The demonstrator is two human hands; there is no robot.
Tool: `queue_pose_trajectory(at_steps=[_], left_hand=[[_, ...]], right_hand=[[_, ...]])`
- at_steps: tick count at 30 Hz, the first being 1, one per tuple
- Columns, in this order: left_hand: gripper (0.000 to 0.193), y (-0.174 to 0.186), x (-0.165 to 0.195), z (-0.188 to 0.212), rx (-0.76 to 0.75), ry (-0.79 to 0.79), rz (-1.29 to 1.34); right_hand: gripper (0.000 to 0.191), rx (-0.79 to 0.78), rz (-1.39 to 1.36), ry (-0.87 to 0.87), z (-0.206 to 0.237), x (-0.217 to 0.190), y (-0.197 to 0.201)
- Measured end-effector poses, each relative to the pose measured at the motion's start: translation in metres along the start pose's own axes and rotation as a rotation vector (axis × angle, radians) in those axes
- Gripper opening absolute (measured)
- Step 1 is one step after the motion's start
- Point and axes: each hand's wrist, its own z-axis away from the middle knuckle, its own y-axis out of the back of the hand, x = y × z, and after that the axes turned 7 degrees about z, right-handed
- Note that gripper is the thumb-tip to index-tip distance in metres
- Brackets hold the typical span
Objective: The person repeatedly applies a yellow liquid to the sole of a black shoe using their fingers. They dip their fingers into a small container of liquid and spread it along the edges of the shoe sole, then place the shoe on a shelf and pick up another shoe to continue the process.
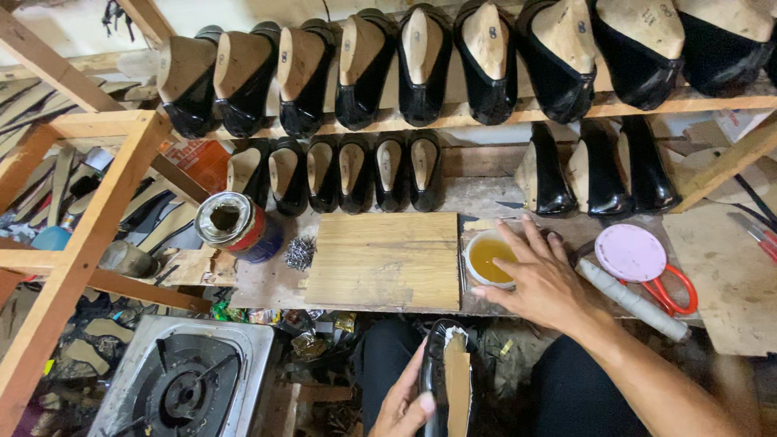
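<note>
Nearest, low over the lap, the left hand (402,405) has its fingers (424,402) curled round a black shoe (447,380) with a pale insole, held sole-up. Up and right of it the right hand (541,279) lies on the tabletop (732,279) with fingers (506,252) spread, holding nothing, their tips at the rim of a small white cup of yellow glue (488,258). A wooden board (385,260) lies just left of those fingers, a tin can (236,224) further left, and rows of black shoes (421,65) stand on the shelf beyond.
</note>
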Motion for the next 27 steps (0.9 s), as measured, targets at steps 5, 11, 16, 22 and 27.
queue_pose_trajectory(at_steps=[5, 11, 16, 22, 27], left_hand=[[0.09, 0.005, -0.013, 0.003, 0.124, -0.1, -0.184], [0.092, 0.0, -0.013, -0.001, 0.085, -0.075, -0.237], [0.092, 0.0, -0.009, 0.002, 0.079, -0.105, -0.336], [0.088, 0.0, -0.013, 0.0, 0.038, -0.142, -0.392], [0.087, -0.005, -0.008, -0.005, -0.028, -0.185, -0.408]], right_hand=[[0.07, 0.198, -0.106, 0.036, 0.008, 0.005, -0.006], [0.066, -0.044, -0.133, -0.02, 0.004, 0.011, -0.022], [0.053, 0.038, -0.279, -0.07, 0.022, 0.004, -0.012], [0.036, 0.317, -0.74, 0.192, 0.083, -0.059, 0.03], [0.036, 0.33, -0.667, 0.239, 0.087, -0.081, 0.04]])
